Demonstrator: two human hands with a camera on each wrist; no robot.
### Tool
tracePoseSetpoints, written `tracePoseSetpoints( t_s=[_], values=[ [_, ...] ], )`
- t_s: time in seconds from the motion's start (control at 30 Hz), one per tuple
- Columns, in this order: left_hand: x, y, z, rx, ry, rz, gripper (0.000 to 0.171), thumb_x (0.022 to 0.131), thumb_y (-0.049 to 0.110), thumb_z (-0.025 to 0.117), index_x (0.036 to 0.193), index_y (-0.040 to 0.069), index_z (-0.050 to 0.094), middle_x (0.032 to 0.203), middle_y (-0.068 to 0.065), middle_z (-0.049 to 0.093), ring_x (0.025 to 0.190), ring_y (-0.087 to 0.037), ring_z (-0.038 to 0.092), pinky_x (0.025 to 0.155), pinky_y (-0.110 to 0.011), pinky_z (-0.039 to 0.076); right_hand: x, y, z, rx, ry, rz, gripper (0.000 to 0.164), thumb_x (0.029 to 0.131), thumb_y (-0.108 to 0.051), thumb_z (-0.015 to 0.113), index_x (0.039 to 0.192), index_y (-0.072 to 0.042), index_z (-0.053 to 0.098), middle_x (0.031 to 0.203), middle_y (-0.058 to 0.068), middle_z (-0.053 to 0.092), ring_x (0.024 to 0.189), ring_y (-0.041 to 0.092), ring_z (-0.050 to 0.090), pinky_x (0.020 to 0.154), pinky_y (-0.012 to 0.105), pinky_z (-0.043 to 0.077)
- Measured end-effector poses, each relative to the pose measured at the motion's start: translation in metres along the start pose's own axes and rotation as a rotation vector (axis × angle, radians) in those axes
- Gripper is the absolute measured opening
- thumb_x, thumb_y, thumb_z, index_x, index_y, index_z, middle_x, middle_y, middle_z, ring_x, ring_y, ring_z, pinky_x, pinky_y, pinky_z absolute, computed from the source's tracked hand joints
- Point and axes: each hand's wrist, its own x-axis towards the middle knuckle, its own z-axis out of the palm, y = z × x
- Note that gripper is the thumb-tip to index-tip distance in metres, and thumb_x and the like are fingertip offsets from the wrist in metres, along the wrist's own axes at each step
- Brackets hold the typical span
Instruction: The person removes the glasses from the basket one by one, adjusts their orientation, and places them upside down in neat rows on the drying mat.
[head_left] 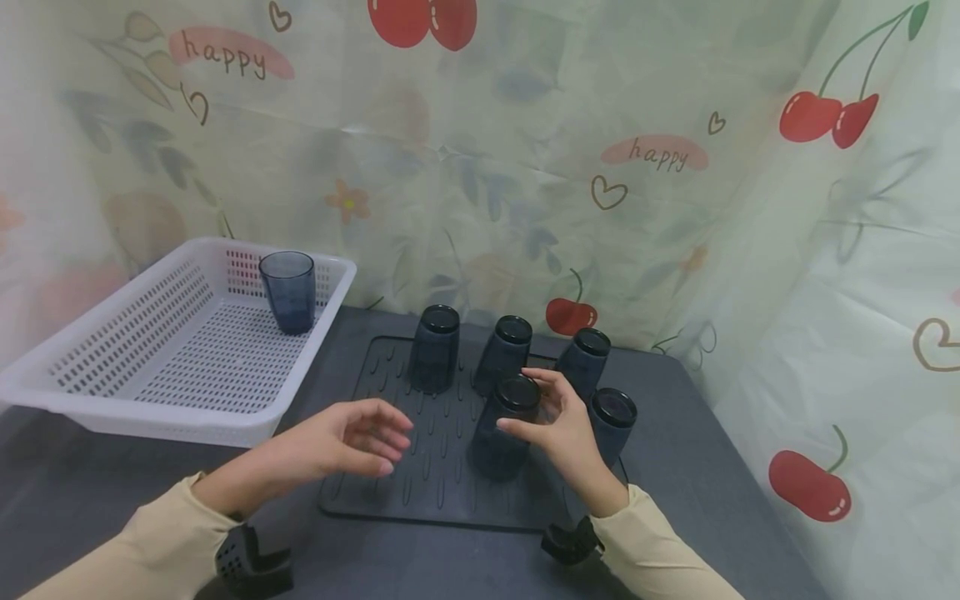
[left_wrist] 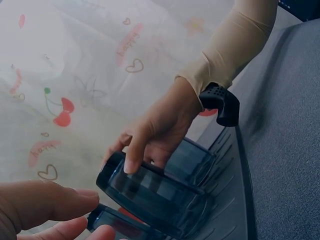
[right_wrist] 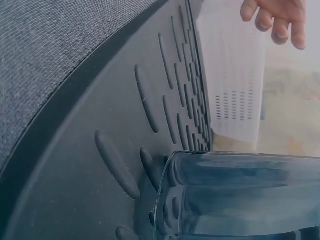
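My right hand [head_left: 566, 429] holds a dark blue glass [head_left: 504, 446] near its upturned base, thumb on one side and fingers on the other. That glass stands upside down on a black drying mat [head_left: 420, 492]; in the right wrist view its rim end lies right at the ridged mat. My left hand [head_left: 356, 442] hovers over the mat's left part, fingers relaxed and nothing in them. More upturned glasses surround the right hand: one at the back left [head_left: 435, 350], one at the back middle [head_left: 504, 350], one at the back right [head_left: 583, 362] and one beside the wrist [head_left: 613, 421].
A white perforated basket [head_left: 307, 367] stands on the left of the dark grey table [head_left: 420, 558]. Inside it, a blue glass [head_left: 290, 292] stands upright near the back right corner. A printed curtain [head_left: 480, 167] hangs behind and to the right.
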Motion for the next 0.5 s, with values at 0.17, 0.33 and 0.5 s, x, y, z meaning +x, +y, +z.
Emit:
tracePoseSetpoints(
  t_s=[0.17,0.33,0.5],
  values=[
    [0.0003,-0.0005,0.0003,0.004,0.000,-0.004,0.049,0.089,0.011,0.069,0.129,-0.006,0.048,0.118,-0.016,0.059,0.109,-0.031,0.061,0.087,-0.035,0.054,-0.0002,0.0020,0.0004,-0.004,-0.004,-0.006,0.073,0.073,-0.014,0.086,0.135,-0.016,0.049,0.130,0.006,0.055,0.123,0.022,0.055,0.106,0.049,0.041],
    [0.0002,-0.0007,0.0001,0.005,-0.001,-0.005,0.048,0.089,0.011,0.068,0.129,-0.006,0.048,0.118,-0.016,0.060,0.110,-0.032,0.060,0.087,-0.035,0.054,0.0003,0.0045,0.0005,0.003,-0.005,0.002,0.072,0.073,-0.013,0.086,0.135,-0.015,0.049,0.129,0.007,0.056,0.122,0.022,0.056,0.107,0.048,0.041],
    [0.0001,-0.0011,-0.0002,0.006,-0.006,-0.009,0.050,0.089,0.011,0.068,0.130,-0.008,0.047,0.118,-0.017,0.059,0.110,-0.034,0.060,0.087,-0.034,0.054,0.0010,0.0059,0.0007,-0.001,-0.003,0.009,0.072,0.072,-0.014,0.086,0.134,-0.017,0.049,0.128,0.006,0.056,0.122,0.022,0.056,0.106,0.049,0.041]
  ],
)
